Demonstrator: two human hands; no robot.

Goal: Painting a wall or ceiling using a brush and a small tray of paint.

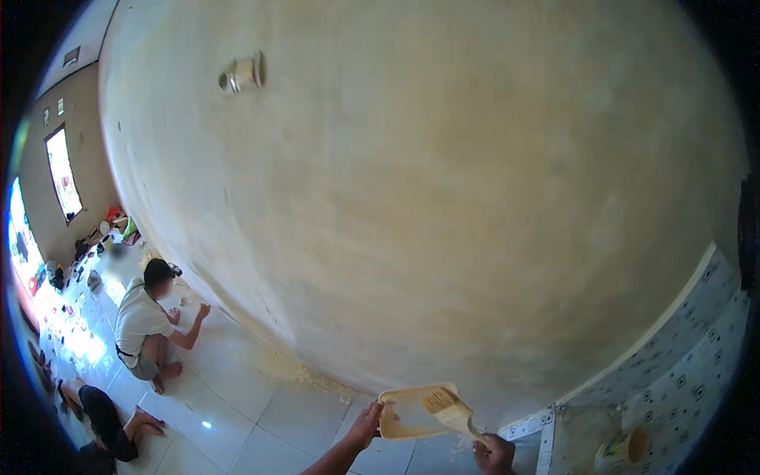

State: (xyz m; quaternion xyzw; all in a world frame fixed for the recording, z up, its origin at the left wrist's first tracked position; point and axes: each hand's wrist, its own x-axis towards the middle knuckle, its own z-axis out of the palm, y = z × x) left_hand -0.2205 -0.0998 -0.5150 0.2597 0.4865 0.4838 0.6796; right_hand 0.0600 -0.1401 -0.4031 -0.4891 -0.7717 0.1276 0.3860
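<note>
My left hand (365,426) grips the left edge of a shallow cream-yellow tray (408,434), low in front of the wall. In my right hand (494,454) is the handle of a wide paintbrush (451,410). Its pale bristles point up and left over the right part of the tray. Whether they touch the tray cannot be told. The wall (443,198) is a patchy cream and beige and fills most of the view.
A person (144,324) in a white top squats by the wall's foot at left. Another person's legs (111,419) show lower left. A fixture (241,73) juts from the wall. A low patterned tiled partition (657,356) and a bucket (621,451) are at right. Crumbs lie on the tiled floor (297,419).
</note>
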